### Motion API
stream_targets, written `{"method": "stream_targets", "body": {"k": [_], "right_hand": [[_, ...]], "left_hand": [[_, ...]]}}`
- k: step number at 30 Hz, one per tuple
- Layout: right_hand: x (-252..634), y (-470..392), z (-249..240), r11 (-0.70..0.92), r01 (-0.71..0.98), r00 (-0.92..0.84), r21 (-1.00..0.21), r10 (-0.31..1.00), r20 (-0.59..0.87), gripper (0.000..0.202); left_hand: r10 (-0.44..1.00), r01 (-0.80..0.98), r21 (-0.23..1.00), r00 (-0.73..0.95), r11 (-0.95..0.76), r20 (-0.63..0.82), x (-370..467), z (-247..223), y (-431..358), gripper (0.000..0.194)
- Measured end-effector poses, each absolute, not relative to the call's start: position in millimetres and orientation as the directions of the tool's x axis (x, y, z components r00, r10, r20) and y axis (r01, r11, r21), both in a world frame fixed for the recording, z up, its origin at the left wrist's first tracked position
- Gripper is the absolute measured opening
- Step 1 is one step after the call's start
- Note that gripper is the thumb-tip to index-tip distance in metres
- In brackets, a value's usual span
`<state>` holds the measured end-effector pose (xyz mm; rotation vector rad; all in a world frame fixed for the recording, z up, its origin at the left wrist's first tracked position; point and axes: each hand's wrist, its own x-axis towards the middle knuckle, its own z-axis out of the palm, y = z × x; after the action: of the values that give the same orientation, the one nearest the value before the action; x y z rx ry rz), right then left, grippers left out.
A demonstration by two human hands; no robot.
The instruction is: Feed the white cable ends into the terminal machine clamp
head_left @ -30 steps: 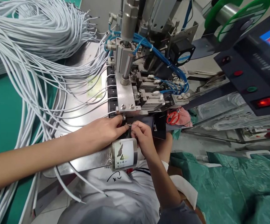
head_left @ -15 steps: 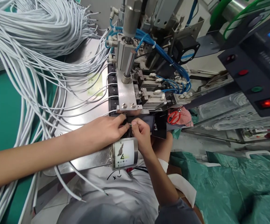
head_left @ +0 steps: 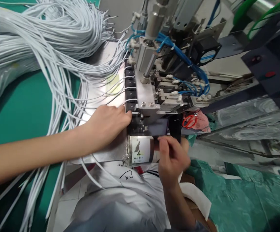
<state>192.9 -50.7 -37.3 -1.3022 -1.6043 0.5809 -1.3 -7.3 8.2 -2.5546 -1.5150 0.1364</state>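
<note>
My left hand (head_left: 109, 124) is closed at the front end of the row of black clamps (head_left: 130, 85), its fingers over a white cable end whose tip shows just past them. My right hand (head_left: 172, 156) is beside the labelled cover (head_left: 141, 149), its thumb and index finger pinched together; anything between them is too small to make out. White cables (head_left: 98, 69) run from a large bundle into the clamps, under the metal press block (head_left: 146, 87) of the machine.
Blue air hoses (head_left: 178, 54) loop over the machine. Red-handled scissors (head_left: 189, 121) lie on a pink cloth (head_left: 202, 122) at its right. A dark control panel (head_left: 272, 74) stands at the far right. Loose cable ends hang over the front edge of the metal plate (head_left: 98, 158).
The view has shifted, so the machine sits further right. My right hand has drawn away from my left, toward the right and nearer my body. My left hand is now at the front clamp.
</note>
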Motion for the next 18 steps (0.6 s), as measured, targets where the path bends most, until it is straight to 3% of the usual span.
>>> {"method": "stream_targets", "body": {"k": [2, 4, 7, 10, 13, 15, 18], "right_hand": [[184.7, -78.6, -31.2, 0.400, 0.535, -0.149, -0.744, 0.912, 0.383, 0.011], [170.6, -102.1, -32.2, 0.419, 0.563, -0.296, -0.712, 0.907, 0.300, 0.016], [148.4, -123.5, -41.2, 0.404, 0.562, -0.408, -0.722, 0.895, 0.182, 0.020], [142.1, -124.4, -44.6, 0.422, 0.546, -0.465, -0.723, 0.871, 0.158, 0.015], [155.7, -106.7, -35.6, 0.472, 0.552, -0.361, -0.687, 0.878, 0.314, 0.014], [168.4, -89.9, -26.6, 0.466, 0.531, -0.248, -0.708, 0.884, 0.396, 0.012], [181.1, -67.5, -16.4, 0.320, 0.405, -0.060, -0.856, 0.944, 0.324, 0.027]], "left_hand": [[0.886, 0.875, -0.161, 0.463, -0.457, 0.002, -5.7, 7.7, 1.7, 0.012], [0.883, 0.876, -0.139, 0.469, -0.462, 0.020, -8.7, 7.2, 7.9, 0.012], [0.864, 0.865, -0.084, 0.500, -0.495, 0.055, -7.2, 8.2, 5.6, 0.014], [0.774, 0.789, 0.019, 0.597, -0.614, 0.209, 3.2, 10.2, -10.8, 0.015], [0.625, 0.617, 0.165, 0.674, -0.770, 0.395, 13.9, 10.2, -28.4, 0.025], [0.604, 0.522, 0.303, 0.676, -0.797, 0.423, 15.8, 9.3, -33.6, 0.029], [0.657, 0.434, 0.521, 0.642, -0.735, 0.394, 12.0, 7.7, -29.4, 0.029]]}}
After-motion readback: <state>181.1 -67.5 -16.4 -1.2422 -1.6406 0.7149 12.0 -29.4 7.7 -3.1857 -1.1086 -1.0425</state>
